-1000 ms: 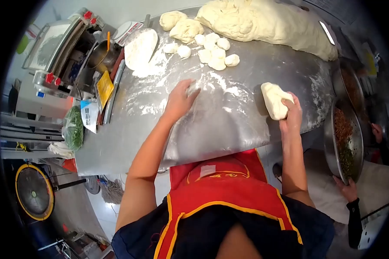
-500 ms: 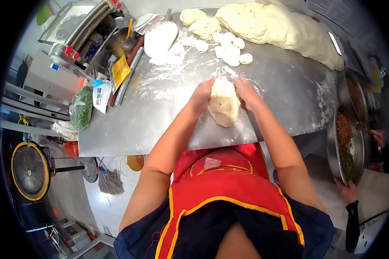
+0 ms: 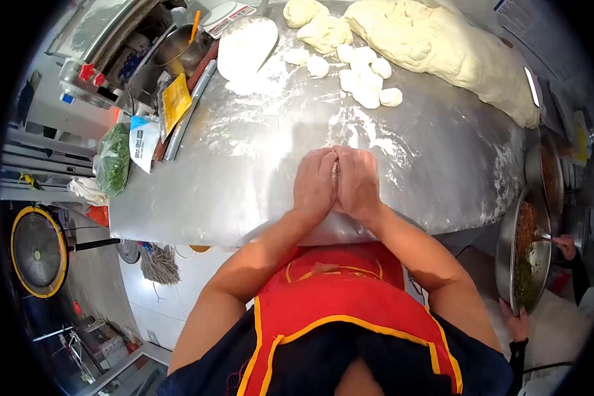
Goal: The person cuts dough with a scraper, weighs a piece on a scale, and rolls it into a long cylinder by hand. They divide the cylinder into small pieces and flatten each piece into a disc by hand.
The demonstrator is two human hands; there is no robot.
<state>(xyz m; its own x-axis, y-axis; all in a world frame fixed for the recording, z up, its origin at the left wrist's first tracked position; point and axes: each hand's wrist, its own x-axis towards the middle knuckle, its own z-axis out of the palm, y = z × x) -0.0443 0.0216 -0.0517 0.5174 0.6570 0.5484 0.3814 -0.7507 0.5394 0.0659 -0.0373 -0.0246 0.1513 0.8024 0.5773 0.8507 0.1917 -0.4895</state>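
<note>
Both hands now pressed side by side at tabletop near edge, 6 o'clock. Left hand and right hand curled down over dough piece, visible between them half-second ago, now hidden beneath. Kneading press underway. Small dough balls at 12 o'clock, untouched.

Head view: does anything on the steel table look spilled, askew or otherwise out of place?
Loose white flour is strewn in streaks over the steel table, thickest below the white flour mound. Otherwise nothing stands out: the left hand and right hand press together near the table's front edge; the small dough balls and the big dough mass lie apart.
</note>
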